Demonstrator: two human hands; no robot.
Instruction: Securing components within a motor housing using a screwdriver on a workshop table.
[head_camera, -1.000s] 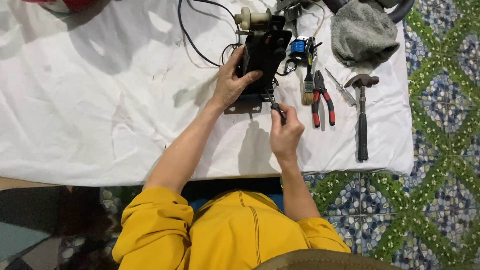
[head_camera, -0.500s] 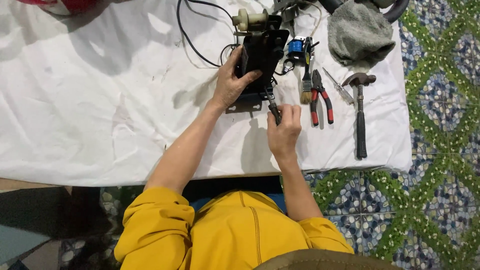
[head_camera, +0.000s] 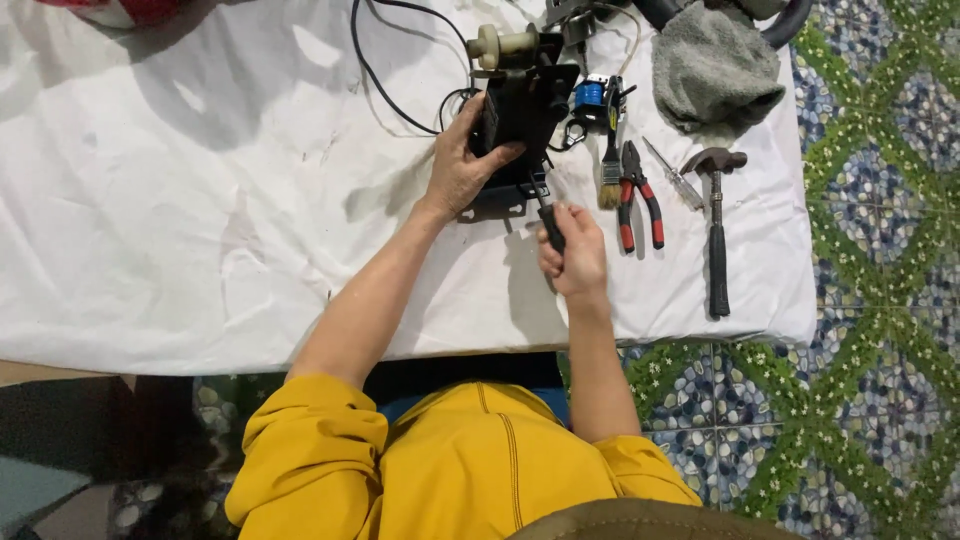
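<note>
Shifted slightly since a second ago: right hand (head_camera: 572, 252) drawn a little closer to the black device (head_camera: 525, 110), screwdriver (head_camera: 547, 212) now angled up into its lower edge. Clenched around the dark screwdriver handle, tip touching the device's base at about 11 o'clock from the fist. Left hand (head_camera: 462, 165) wrapped around the device's left side, thumb across its front, holding it tilted on the white cloth (head_camera: 200, 200). At 12 o'clock from the device, a cream plastic knob (head_camera: 500, 44) and a black cable (head_camera: 390, 70) looping away to 10 o'clock. At 3 o'clock, just beside, a small blue part (head_camera: 590, 95), a brush (head_camera: 609, 170), then red-handled pliers (head_camera: 640, 195), a thin metal blade (head_camera: 672, 175) and a hammer (head_camera: 717, 220) lying apart. At 1 o'clock, a grey rag (head_camera: 715, 65). Yellow sleeves (head_camera: 310, 450) at 6 o'clock.
</note>
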